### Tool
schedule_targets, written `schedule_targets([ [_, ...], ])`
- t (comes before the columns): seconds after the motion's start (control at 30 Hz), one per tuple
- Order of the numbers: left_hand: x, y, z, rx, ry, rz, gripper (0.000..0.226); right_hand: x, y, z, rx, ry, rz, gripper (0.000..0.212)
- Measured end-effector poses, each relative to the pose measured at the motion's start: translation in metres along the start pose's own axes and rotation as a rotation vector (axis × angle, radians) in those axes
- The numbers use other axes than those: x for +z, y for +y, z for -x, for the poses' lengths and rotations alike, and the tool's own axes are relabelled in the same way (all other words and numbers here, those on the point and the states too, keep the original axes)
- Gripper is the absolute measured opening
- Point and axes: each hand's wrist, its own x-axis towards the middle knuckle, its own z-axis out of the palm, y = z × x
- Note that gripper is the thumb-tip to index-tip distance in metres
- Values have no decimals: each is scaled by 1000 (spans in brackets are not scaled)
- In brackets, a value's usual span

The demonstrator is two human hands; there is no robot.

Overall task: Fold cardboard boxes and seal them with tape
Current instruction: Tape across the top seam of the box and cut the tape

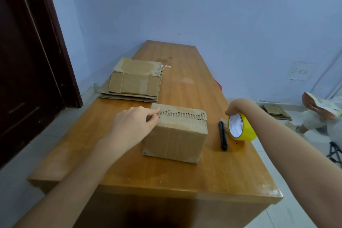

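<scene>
A closed cardboard box (175, 135) stands on the wooden table (166, 177), its top surface torn so the corrugation shows. My left hand (133, 124) rests against the box's upper left edge, fingers curled at the top corner. A yellow tape roll (240, 127) stands on edge to the right of the box. My right hand (235, 107) grips the top of the roll from above.
A black pen-like tool (223, 135) lies between box and tape. A folded box sits on a stack of flat cardboard (133, 83) at the table's far left. A dark door (27, 52) is left; more flat cardboard (275, 112) lies on the floor at right.
</scene>
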Motion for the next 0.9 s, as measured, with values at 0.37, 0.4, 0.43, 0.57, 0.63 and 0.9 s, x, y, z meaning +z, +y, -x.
schedule_targets([
  [0.37, -4, 4, 0, -20, -23, -61, 39, -5, 8, 30, 5, -77, -41, 58],
  [0.4, -4, 4, 0, -20, -23, -67, 39, -6, 9, 33, 12, -86, -42, 58],
  [0.43, -4, 4, 0, -20, -24, -75, 39, -7, 10, 35, 14, -90, -47, 58],
  [0.57, -3, 3, -1, -22, -25, -86, 39, -5, 11, 37, 21, -102, -70, 63],
  [0.63, -3, 3, -1, -18, -25, -79, 39, -5, 11, 36, 20, -97, -82, 63],
  [0.9, 0, 4, -2, -20, -2, -107, 39, 2, 16, 34, 14, -98, -236, 55],
])
